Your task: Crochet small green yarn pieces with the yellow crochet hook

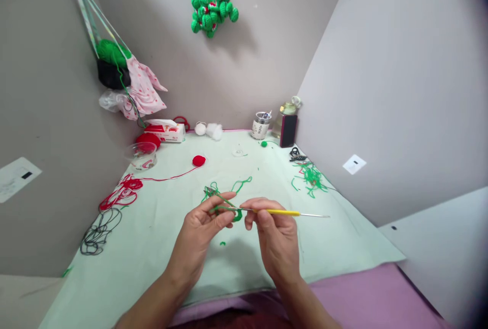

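My right hand (275, 233) grips a crochet hook (284, 212) by its yellow handle; its metal tip points left, into green yarn. Between the thumb and fingers of my left hand (203, 225) is a small green crochet piece (238, 215), with green yarn running over the index finger. The fingers partly hide the piece and the hook's tip. Just beyond my left hand lies a loose tangle of green yarn (213, 189). A tiny green scrap (222, 243) rests on the pale cloth (163, 247) below my hands.
A red yarn ball (199, 160), a red tangle (124, 191), dark cord (98, 232) and a clear plastic bowl (142, 157) lie left. At right are green yarn scraps (313, 179), black scissors (297, 155) and an upright phone (288, 131). Green crochet pieces (213, 8) hang above.
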A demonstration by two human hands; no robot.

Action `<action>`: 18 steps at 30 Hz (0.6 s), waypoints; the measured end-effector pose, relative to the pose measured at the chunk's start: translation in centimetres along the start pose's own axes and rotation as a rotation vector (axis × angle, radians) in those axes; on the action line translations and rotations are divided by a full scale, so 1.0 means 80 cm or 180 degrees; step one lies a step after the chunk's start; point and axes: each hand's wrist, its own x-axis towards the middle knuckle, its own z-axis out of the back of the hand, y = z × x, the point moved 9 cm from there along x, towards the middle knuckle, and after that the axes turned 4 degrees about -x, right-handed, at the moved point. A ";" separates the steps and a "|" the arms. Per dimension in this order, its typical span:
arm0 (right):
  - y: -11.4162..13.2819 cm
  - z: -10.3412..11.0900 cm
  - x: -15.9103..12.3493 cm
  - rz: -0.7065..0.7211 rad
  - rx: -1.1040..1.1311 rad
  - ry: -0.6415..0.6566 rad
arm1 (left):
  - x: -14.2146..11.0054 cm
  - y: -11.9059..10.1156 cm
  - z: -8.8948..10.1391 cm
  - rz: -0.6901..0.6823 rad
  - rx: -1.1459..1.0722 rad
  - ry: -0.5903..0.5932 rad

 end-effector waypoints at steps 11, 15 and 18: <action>0.050 -0.005 -0.011 0.1063 -0.1400 0.0508 | -0.008 -0.005 -0.011 -0.0085 0.0145 0.0052; 0.067 -0.032 -0.039 0.2263 -0.2857 0.0837 | -0.013 0.003 -0.013 0.0041 -0.0133 -0.0069; 0.066 -0.034 -0.049 0.2531 -0.3182 0.0725 | -0.013 0.018 -0.023 0.0498 -0.0666 0.0086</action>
